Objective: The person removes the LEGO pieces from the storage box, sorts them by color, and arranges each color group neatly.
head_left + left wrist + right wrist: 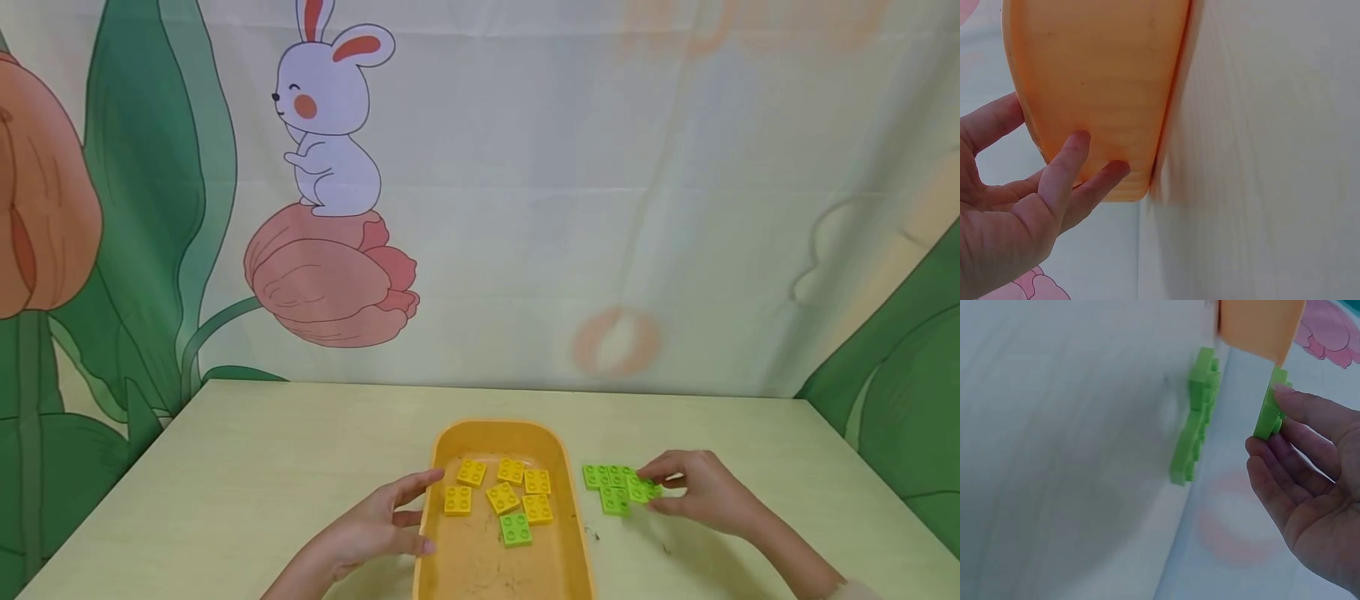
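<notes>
The right hand pinches a green four-stud toy brick between thumb and fingertips, lifted off the tabletop. Beside it, three more green bricks lie close together on the tabletop, studs up, to the right of an orange-yellow plastic tray. The left hand is loosely spread, grasping no brick; its fingertips touch the tray's left rim and outer wall. Inside the tray lie six yellow four-stud bricks, studs up and turned at differing angles, with one green brick on their near side. Behind the tabletop hangs a printed backdrop showing a white rabbit seated on a pink tulip.
</notes>
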`<control>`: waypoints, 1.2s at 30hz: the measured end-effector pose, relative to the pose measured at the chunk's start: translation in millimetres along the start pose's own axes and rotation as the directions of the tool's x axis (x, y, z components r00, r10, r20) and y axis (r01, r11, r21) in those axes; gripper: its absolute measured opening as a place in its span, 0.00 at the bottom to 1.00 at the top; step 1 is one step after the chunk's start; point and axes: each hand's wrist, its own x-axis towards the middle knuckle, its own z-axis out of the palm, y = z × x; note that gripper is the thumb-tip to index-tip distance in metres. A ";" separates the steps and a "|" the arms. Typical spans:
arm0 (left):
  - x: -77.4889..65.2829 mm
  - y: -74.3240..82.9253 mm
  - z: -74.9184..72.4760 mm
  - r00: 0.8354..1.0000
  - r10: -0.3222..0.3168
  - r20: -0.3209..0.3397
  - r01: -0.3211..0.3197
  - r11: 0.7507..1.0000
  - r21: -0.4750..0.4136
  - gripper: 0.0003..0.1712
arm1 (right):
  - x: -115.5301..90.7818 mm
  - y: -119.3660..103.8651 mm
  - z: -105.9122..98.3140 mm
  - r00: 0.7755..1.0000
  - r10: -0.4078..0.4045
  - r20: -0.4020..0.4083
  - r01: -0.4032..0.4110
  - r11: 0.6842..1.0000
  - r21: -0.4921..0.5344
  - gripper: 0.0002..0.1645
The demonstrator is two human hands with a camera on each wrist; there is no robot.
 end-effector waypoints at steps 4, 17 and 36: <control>-0.1 -0.7 -0.2 1.000 0.006 0.004 -0.006 1.000 -0.003 0.48 | -4.3 9.5 2.7 1.000 0.031 0.007 -0.031 0.999 0.011 0.18; -0.9 0.0 -0.1 1.000 0.008 0.009 -0.008 1.000 -0.012 0.48 | -6.3 23.1 15.6 0.994 0.105 0.035 -0.103 0.993 -0.059 0.18; -1.1 0.2 0.0 1.000 0.021 0.016 -0.021 1.000 -0.013 0.48 | -2.0 19.7 22.0 0.995 0.094 -0.025 -0.097 0.976 -0.195 0.15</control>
